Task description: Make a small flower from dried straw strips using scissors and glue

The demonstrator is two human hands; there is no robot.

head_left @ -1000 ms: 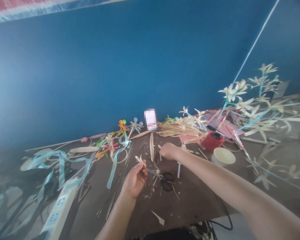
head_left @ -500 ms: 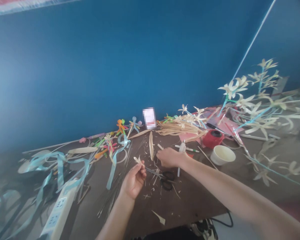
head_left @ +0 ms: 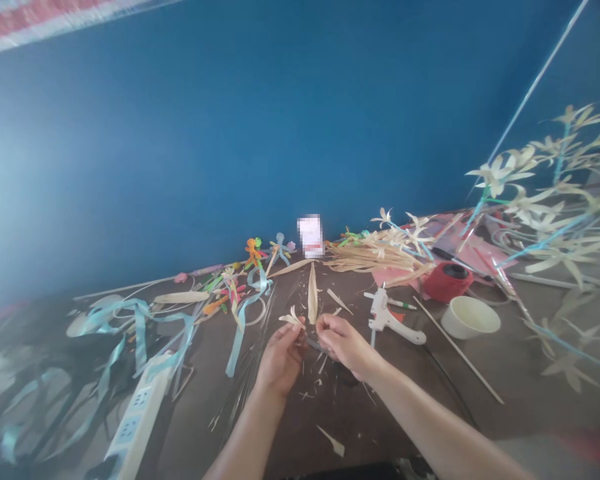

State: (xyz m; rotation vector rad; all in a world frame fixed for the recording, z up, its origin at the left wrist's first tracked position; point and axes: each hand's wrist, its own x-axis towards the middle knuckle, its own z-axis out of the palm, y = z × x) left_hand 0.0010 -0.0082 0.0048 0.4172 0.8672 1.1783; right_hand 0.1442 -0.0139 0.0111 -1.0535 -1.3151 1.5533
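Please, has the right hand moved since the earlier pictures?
Yes: the right hand has come down the picture, closer to the left hand, judged against the pale leaf just beyond them.

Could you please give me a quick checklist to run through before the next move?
1. Pale flower secured: ok, pinched in the left hand.
2. Right hand holding something: cannot tell, its fingertips hide any contents.
3. Glue gun apart from both hands: ok, resting on the tabletop.
4. Scissors in full view: not ok, mostly hidden by the right hand.
5. Scraps tidied away: not ok, scattered nearby.
6. Cup upright: ok.
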